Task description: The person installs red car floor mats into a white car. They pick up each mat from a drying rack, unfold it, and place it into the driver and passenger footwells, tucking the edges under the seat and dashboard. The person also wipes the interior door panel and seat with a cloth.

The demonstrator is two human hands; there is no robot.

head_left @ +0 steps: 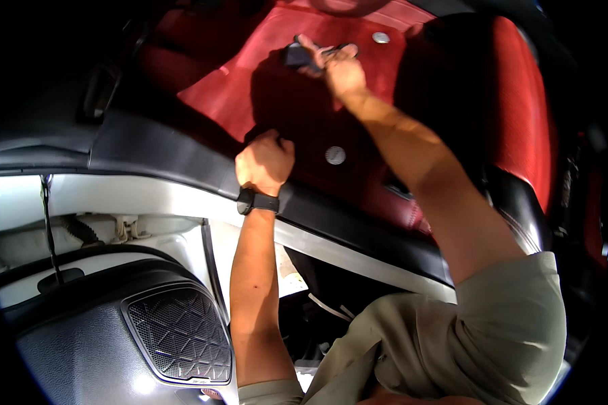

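In a car's footwell, a red floor mat [230,94] lies partly in sun and partly in shadow. Over its far part, my right hand [344,71] is closed around a dark, blocky hand tool [297,55]; its exact kind cannot be made out. My left hand [267,162], with a black watch [255,201] on the wrist, rests at the mat's near edge beside the black door sill [182,158]. Its fingers are curled under, and what they hold, if anything, is hidden.
A red and black seat [520,101] stands on the right. At lower left is the opened door with its speaker grille [179,331]. Round metallic studs [335,155] sit on the mat. The white body sill [135,189] runs between me and the footwell.
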